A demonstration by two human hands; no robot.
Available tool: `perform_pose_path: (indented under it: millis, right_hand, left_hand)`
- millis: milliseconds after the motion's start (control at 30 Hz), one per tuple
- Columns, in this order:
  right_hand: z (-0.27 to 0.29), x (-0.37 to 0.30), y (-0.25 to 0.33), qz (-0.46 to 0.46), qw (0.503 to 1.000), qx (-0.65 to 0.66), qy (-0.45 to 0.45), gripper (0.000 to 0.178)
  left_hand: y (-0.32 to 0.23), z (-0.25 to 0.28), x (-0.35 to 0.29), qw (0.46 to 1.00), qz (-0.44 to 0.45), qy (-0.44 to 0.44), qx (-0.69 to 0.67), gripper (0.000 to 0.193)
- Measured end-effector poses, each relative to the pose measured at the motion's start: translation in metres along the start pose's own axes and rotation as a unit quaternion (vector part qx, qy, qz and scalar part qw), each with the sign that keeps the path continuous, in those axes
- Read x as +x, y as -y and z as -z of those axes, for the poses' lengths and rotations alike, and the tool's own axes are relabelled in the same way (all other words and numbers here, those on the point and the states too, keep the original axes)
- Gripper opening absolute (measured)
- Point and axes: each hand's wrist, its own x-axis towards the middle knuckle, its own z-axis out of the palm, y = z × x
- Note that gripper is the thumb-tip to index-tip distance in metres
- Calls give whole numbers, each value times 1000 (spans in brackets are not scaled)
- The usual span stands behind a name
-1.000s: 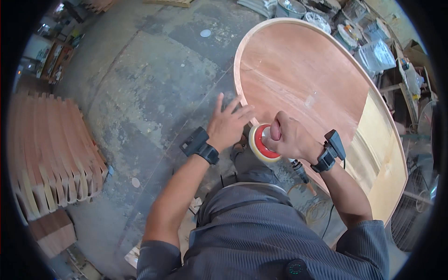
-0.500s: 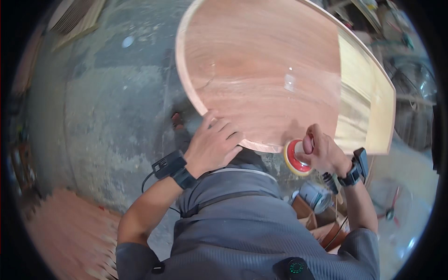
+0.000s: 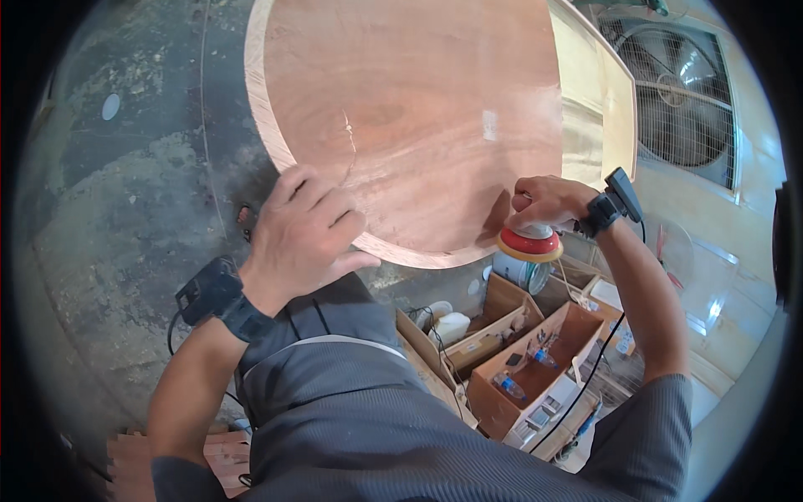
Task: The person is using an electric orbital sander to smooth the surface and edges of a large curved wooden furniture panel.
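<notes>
A large curved wooden panel (image 3: 427, 180) spreads out ahead of me, reddish brown with a raised pale rim and a yellowish section on its right. A thin crack-like mark runs along its left part. My left hand (image 3: 305, 230) is at the rim's near-left curve, fingers bent and apart, holding nothing; whether the fingertips touch the wood I cannot tell. My right hand (image 3: 548, 201) grips the top of a round sander (image 3: 531, 243) with a red body and yellow pad. The sander is tilted at the panel's near-right edge, its pad facing down toward me.
Below the panel at right stand wooden boxes (image 3: 489, 400) with small bottles inside, and a metal can (image 3: 520, 272) behind them. A caged wall fan (image 3: 673, 92) is at the upper right. Reddish wood pieces (image 3: 138, 468) lie at lower left on the worn floor (image 3: 125, 209).
The view has swung right, bringing the boxes and wall fan into sight. My left hand has spread and shifted at the rim. The sander has turned from side-on to pad downward.
</notes>
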Motion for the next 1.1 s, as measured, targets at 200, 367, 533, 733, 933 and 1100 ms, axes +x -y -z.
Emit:
perform_pose_path:
  millis: [200, 367, 533, 733, 933, 1100]
  right_hand:
    - [13, 12, 53, 11, 995, -49, 84, 49]
    - [8, 22, 33, -21, 990, -88, 104, 47]
    - [18, 15, 77, -10, 991, -50, 126, 43]
    - [15, 23, 51, -51, 991, -56, 111, 47]
    - [20, 11, 90, 14, 992, -18, 121, 47]
    - [29, 11, 92, 3, 984, -19, 175, 46]
  left_hand:
    - [21, -9, -8, 999, -21, -31, -13, 47]
    - [25, -17, -9, 996, -44, -75, -15, 45]
    - [29, -22, -8, 994, -67, -81, -4, 42]
    - [31, -22, -12, 995, -63, -80, -19, 39]
    - [32, -20, -10, 995, -58, -79, -10, 39]
    - [31, -15, -7, 997, -56, -60, -10, 39]
